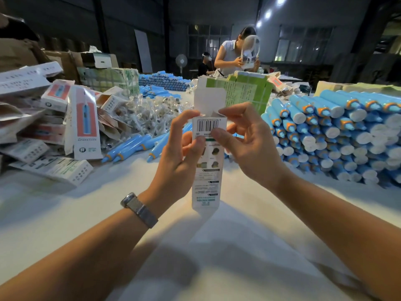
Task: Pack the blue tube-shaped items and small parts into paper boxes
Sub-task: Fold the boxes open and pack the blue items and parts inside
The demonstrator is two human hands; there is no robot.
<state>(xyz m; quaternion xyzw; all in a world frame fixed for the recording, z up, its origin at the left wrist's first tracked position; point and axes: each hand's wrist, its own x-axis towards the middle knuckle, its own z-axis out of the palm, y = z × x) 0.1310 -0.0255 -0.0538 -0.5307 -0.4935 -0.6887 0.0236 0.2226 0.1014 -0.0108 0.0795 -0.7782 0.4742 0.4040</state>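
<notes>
A narrow white paper box (pixel 207 170) printed with a barcode and green lettering is held upright above the white table (pixel 227 246), its lower end pointing down toward the surface and its top flap open. The left hand (pixel 179 153) grips the box's left side, fingers curled round the top edge and thumb pressed on the front. The right hand (pixel 247 137) pinches the upper right corner by the flap, thumb on the barcode panel. A metal mesh wristwatch (pixel 138 208) sits on the left wrist. To the right, blue plastic tubes with orange collars (pixel 325 135) are stacked in a high pile; a few more loose blue tubes (pixel 130 146) lie just behind the left hand. Beyond them is a heap of small parts in clear bags (pixel 152 114), and on the left a jumble of printed white cartons (pixel 65 118). Across the table a person in a light top (pixel 230 54) stands handling something white.
</notes>
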